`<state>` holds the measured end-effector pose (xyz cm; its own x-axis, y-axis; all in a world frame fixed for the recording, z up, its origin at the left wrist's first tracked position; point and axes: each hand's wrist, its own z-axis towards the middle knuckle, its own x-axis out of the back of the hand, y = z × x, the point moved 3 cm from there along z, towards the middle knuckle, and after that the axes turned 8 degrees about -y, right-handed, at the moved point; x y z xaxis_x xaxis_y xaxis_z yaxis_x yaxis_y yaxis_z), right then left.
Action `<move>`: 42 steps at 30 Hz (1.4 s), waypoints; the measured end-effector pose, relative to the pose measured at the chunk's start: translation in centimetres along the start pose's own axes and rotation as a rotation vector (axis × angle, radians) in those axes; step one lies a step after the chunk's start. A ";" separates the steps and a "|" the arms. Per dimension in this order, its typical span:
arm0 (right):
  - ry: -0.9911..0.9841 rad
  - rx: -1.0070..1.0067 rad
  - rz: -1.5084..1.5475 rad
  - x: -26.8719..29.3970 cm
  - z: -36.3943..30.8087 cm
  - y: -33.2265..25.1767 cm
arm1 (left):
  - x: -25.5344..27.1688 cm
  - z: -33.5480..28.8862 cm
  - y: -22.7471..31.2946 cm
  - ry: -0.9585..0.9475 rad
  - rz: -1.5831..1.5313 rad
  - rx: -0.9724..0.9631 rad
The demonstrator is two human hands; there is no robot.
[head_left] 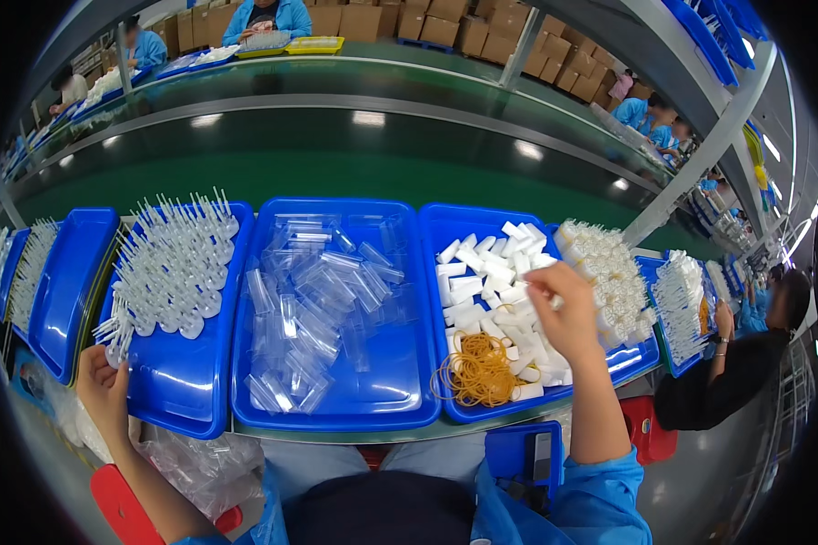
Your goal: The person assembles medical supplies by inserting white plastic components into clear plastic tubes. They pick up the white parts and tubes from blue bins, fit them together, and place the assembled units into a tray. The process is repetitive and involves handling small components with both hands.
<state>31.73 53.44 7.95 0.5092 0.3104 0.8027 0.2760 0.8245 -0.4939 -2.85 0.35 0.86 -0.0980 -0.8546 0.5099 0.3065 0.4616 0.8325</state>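
Note:
My left hand point(105, 392) is at the near left corner of a blue tray point(174, 374), its fingers closed on a clear-white plastic piece with a thin stem point(115, 350). Many similar stemmed pieces point(174, 263) lie heaped in that tray, stems pointing up and left. Over the tray of short white tubes point(468, 295), my right hand point(565, 313) is raised with thumb and fingertips pinched together. Whatever sits in that pinch is too small to make out. A tangle of tan rubber bands point(478, 371) lies at the near side of this tray, below the right hand.
Between my hands stands a blue tray point(391, 386) of clear plastic tubes point(323, 300). Bundled white pieces point(604, 282) fill the tray to the right. A green conveyor belt point(336, 154) runs behind the trays. A slanted grey post point(700, 150) rises at right. A co-worker in black point(741, 372) sits there.

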 end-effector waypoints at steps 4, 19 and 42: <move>-0.178 0.186 -0.198 -3.0 2.7 -0.8 | -1.4 -1.8 3.8 0.013 -0.240 -0.134; -0.055 0.001 -0.307 -1.9 1.9 2.5 | -17.0 -9.3 16.1 -0.525 -0.573 -0.335; -0.093 -0.122 -0.218 -0.7 7.4 11.4 | -18.9 -9.9 15.2 -0.464 -0.558 -0.385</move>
<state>28.45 66.12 4.25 0.3512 0.1783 0.9191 0.4699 0.8155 -0.3378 13.01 21.19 1.70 -0.6878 -0.7100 0.1511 0.3922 -0.1882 0.9004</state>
